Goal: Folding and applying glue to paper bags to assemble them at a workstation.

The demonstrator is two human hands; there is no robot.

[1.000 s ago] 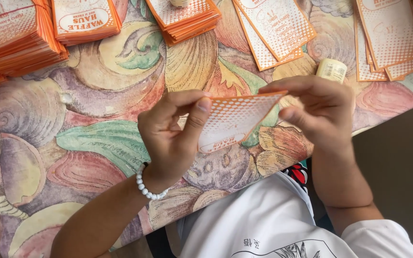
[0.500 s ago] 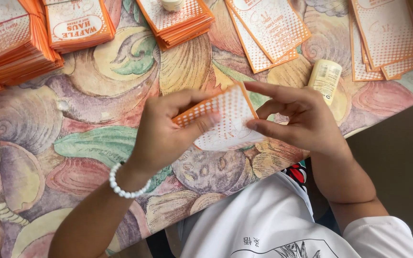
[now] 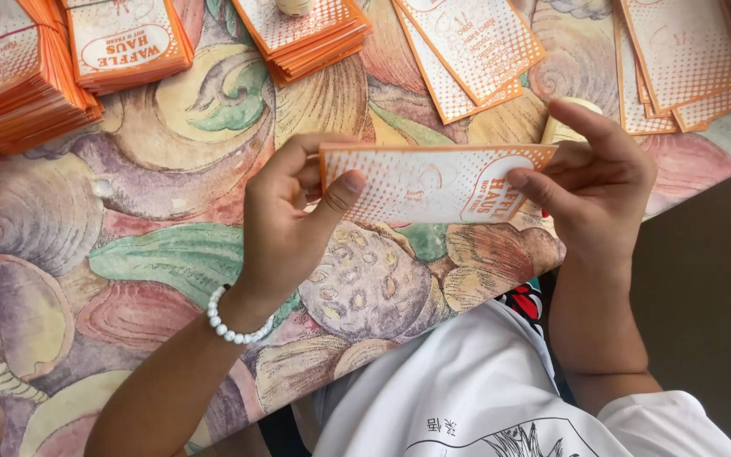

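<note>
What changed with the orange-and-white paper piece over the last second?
The paper sleeve went from tilted to level, now stretched flat between the left hand and right hand. Both grips stayed on it. The stacks on the shell-patterned table kept their places.

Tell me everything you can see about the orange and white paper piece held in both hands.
The paper piece is a flat, long rectangle, white with an orange dot pattern, orange edges and an oval printed badge near its right end. It looks like thin paper or card, unfolded and uncreased. It is held level above the shell-patterned tablecloth, clear of the stacks. The left hand pinches its left end, thumb in front; the right hand pinches its right end.
</note>
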